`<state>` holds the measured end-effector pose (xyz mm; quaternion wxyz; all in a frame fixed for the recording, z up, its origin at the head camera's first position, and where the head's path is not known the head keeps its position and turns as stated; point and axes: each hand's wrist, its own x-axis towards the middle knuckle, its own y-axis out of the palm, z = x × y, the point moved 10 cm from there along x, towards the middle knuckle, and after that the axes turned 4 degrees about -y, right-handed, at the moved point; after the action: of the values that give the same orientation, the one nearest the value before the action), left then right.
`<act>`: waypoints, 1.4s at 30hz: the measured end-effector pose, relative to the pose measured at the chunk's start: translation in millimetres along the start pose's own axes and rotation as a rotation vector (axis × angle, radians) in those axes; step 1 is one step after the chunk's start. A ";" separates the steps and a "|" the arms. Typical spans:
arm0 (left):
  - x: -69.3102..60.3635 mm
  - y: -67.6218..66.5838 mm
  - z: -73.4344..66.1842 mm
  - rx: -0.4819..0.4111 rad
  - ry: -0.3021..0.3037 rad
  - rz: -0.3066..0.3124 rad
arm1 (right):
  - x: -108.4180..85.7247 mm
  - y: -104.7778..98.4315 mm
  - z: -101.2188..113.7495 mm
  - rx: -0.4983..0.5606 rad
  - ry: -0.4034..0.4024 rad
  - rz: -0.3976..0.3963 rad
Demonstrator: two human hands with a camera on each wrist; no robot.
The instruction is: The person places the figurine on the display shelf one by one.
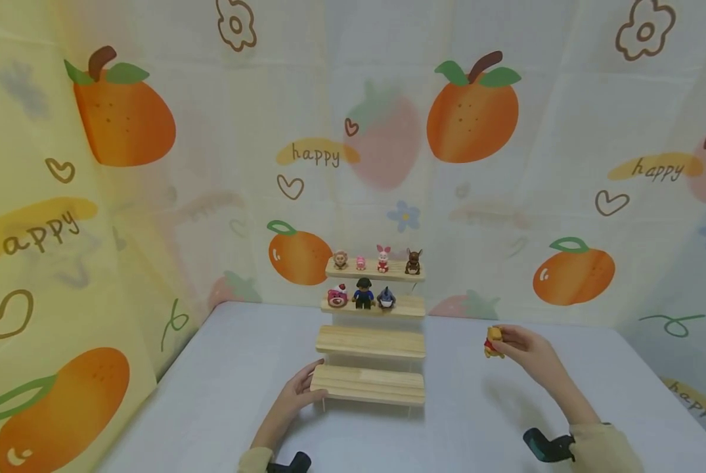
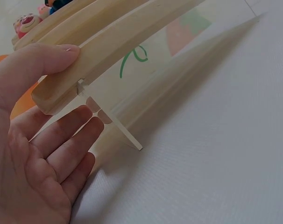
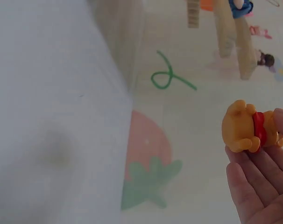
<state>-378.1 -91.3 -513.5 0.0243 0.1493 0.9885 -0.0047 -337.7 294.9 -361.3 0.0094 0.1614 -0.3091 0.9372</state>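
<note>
A tiered wooden display shelf [image 1: 367, 386] stands on the white table in the head view. My left hand [image 1: 295, 394] grips the left end of its lowest board. In the left wrist view the thumb [image 2: 57, 57] lies on the board's top, while the fingers [image 2: 69, 140] curl beneath, beside a clear support leg [image 2: 125, 130]. Off to the shelf's right, my right hand [image 1: 532, 353] pinches a yellow bear figurine [image 1: 494, 343] in a red top above the table. The right wrist view shows the same bear figurine [image 3: 242, 127] sideways between thumb and fingertips.
Several small figurines, among them a pink piglet [image 1: 383, 259] and a brown mouse-like one [image 1: 413, 262], line the top board. On the second board sit a pink bear head [image 1: 337, 297], a dark-haired figure in blue [image 1: 363, 294] and a blue donkey [image 1: 386, 299]. A fruit-printed curtain [image 1: 388, 217] hangs behind.
</note>
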 end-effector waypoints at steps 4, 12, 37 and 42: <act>-2.1 -0.8 0.7 0.002 0.000 -0.008 | 10.9 7.8 12.8 0.019 -0.032 0.016; -3.4 -1.0 1.0 0.022 0.012 -0.023 | 32.9 15.4 41.9 0.032 -0.104 0.029; -2.1 -1.5 -3.7 -0.013 0.058 0.003 | 89.1 77.8 58.8 0.177 -0.061 -0.086; -3.8 -2.7 -0.8 0.006 0.053 -0.007 | 88.3 88.4 57.4 0.222 -0.073 -0.094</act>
<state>-375.3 -95.0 -512.5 -0.0025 0.1462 0.9892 -0.0038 -414.7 182.7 -341.6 0.0240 0.2098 -0.1956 0.9577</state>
